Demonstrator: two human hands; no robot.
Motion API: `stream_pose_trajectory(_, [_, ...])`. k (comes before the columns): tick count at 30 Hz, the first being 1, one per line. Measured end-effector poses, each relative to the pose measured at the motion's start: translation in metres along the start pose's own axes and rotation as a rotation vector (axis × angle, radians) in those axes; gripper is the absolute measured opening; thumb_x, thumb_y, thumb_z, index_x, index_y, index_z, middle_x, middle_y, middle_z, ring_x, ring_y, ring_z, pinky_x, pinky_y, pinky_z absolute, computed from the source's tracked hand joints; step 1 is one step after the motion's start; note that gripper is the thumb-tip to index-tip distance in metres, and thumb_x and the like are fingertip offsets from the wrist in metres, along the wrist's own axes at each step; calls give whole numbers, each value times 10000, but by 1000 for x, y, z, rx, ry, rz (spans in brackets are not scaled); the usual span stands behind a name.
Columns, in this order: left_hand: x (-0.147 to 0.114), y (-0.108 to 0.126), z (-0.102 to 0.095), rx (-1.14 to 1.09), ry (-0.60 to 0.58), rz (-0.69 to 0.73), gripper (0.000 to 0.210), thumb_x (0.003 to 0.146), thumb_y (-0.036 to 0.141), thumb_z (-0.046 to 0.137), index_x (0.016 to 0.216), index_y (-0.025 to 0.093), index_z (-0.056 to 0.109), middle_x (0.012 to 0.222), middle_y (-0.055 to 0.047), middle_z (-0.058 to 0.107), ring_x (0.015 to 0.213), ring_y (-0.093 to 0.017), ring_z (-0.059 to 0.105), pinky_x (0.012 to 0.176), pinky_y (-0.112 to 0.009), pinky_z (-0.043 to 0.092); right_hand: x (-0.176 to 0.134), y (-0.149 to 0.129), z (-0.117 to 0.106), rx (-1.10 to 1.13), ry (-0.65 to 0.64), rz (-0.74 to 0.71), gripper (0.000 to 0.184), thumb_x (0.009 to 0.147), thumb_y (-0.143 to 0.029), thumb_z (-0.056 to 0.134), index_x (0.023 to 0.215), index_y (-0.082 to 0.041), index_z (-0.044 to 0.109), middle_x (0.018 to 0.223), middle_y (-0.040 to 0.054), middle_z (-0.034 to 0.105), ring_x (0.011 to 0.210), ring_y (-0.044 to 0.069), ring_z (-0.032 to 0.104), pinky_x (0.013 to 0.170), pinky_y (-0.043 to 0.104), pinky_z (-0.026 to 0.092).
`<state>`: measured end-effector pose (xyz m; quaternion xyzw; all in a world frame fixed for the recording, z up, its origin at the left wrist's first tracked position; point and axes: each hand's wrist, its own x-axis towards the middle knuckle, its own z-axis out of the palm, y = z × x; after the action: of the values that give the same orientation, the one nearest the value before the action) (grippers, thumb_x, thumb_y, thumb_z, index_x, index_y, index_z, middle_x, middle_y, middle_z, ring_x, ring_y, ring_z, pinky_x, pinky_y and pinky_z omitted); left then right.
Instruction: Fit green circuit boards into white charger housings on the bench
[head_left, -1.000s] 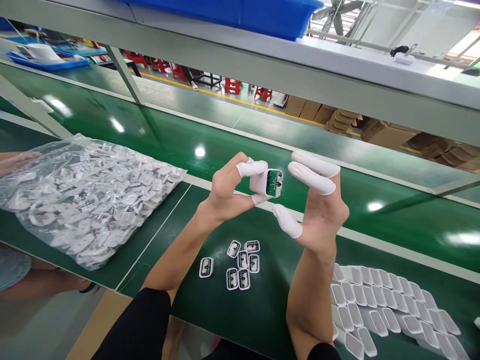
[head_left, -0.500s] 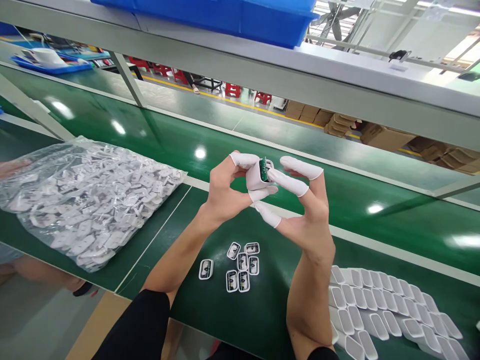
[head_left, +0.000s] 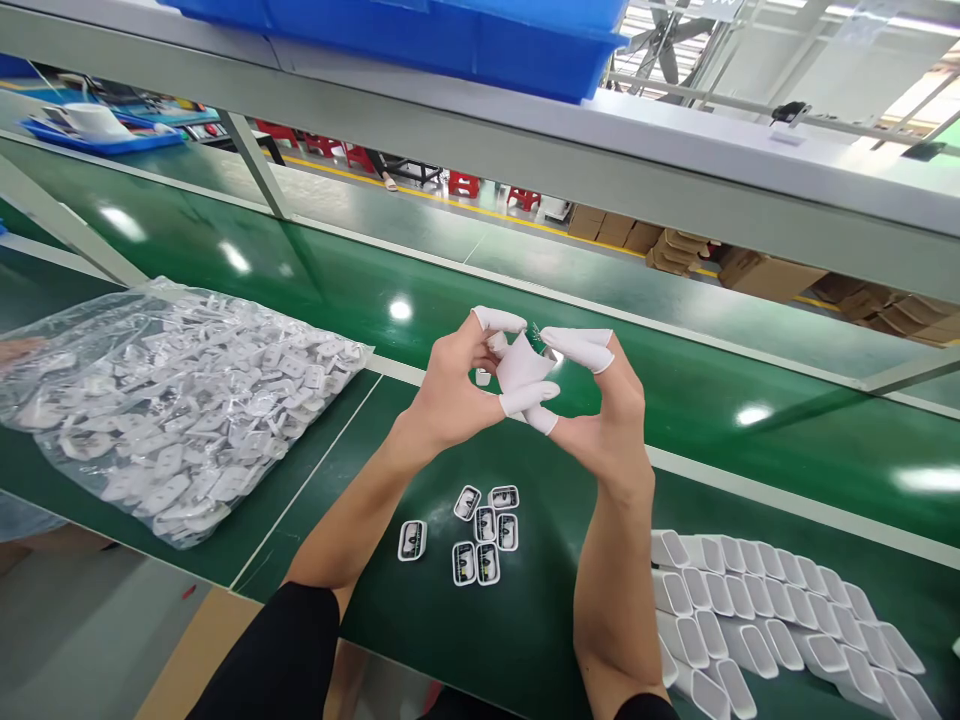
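Observation:
A small white plastic housing (head_left: 520, 366) is held up above the bench, tilted, with a sliver of green circuit board (head_left: 535, 336) showing at its open end. My left hand (head_left: 457, 390) grips it between thumb and fingers. My right hand (head_left: 611, 410) closes on the open end from the other side, its fingertips at the board and its thumb near the lower edge. White finger cots cover several fingertips on both hands. A small white piece (head_left: 483, 377) shows beneath my left fingers; whether they hold it is unclear. Below lie several white housings (head_left: 486, 562) with parts inside.
On the left lies a clear plastic bag (head_left: 187, 400) full of white parts, with another person's hand (head_left: 21, 348) at its edge. Rows of white covers (head_left: 757, 595) lie at right. A shelf (head_left: 450, 125) carrying blue bins (head_left: 405, 40) crosses above the bench.
The housing has turned and tilted in my left hand, so less of the board shows. My right hand has moved left, its fingers drawn in closer around the open end.

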<state>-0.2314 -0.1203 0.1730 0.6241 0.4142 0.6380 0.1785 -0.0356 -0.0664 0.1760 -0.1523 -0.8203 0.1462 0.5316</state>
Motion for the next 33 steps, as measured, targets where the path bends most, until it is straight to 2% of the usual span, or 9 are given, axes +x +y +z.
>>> stream_pose_trajectory(5, [6, 2, -19, -144, -260, 16, 791, 654, 422, 1124, 1335, 266, 752, 975, -13, 729, 794, -167, 735, 696, -265, 644, -1, 22, 5, 393, 87, 170, 722, 733, -561, 1046, 1345, -318, 749, 1257, 78, 803, 1101, 293, 771, 948, 476, 680])
stream_pose_trajectory(7, [7, 1, -20, -166, -288, 6, 772, 665, 414, 1122, 1336, 273, 767, 1008, -40, 767, 817, -194, 763, 714, -292, 666, 0, 30, 9, 500, 115, 223, 819, 643, -730, 1043, 1280, -301, 757, 1252, 88, 805, 1086, 297, 783, 928, 467, 685])
stream_pose_trajectory(9, [7, 0, -17, -206, -293, -7, 732, 690, 411, 1112, 1323, 280, 768, 1027, -48, 794, 820, -204, 782, 733, -311, 682, 2, 33, 13, 582, 124, 261, 864, 580, -801, 1034, 1230, -299, 765, 1233, 86, 803, 1092, 305, 783, 930, 471, 682])
stream_pose_trajectory(12, [4, -3, -7, -286, -280, -30, 667, 690, 432, 1110, 1225, 268, 747, 1025, -36, 814, 813, -198, 795, 736, -303, 674, 4, 28, 18, 692, 127, 332, 821, 584, -813, 1020, 1177, -298, 782, 1187, 75, 795, 1101, 311, 771, 976, 493, 669])
stream_pose_trajectory(17, [-6, -8, 8, -319, -125, -53, 627, 675, 598, 1075, 984, 236, 668, 911, 7, 738, 753, -153, 717, 659, -253, 602, 5, 13, 23, 756, 109, 477, 682, 645, -793, 985, 1039, -276, 780, 1011, 48, 760, 972, 291, 736, 960, 511, 663])
stream_pose_trajectory(20, [-10, -8, 16, -342, -58, -57, 669, 662, 671, 1051, 941, 237, 625, 859, 28, 678, 690, -125, 637, 622, -246, 565, 6, 9, 22, 778, 87, 495, 650, 665, -790, 973, 1016, -275, 789, 998, 46, 746, 955, 285, 721, 955, 510, 659])
stream_pose_trajectory(24, [-11, 0, 23, -368, -11, -27, 666, 668, 658, 1053, 889, 232, 592, 792, 48, 615, 641, -104, 575, 591, -231, 541, 6, 9, 20, 809, 67, 473, 632, 671, -773, 982, 999, -269, 789, 981, 39, 730, 947, 276, 710, 959, 503, 656])
stream_pose_trajectory(28, [-11, 6, 27, -356, 35, -46, 646, 685, 651, 1055, 967, 232, 651, 852, 22, 678, 689, -127, 659, 630, -250, 595, 7, 9, 20, 805, 93, 469, 661, 641, -750, 1007, 1036, -269, 786, 1017, 45, 754, 976, 280, 719, 965, 503, 664])
stream_pose_trajectory(33, [-12, 4, 30, -452, 81, -148, 625, 763, 571, 1042, 1145, 246, 669, 1043, -36, 781, 879, -216, 823, 778, -348, 713, 6, 8, 21, 794, 91, 499, 618, 781, -704, 949, 1197, -271, 806, 1131, 74, 784, 1006, 272, 728, 798, 412, 669])
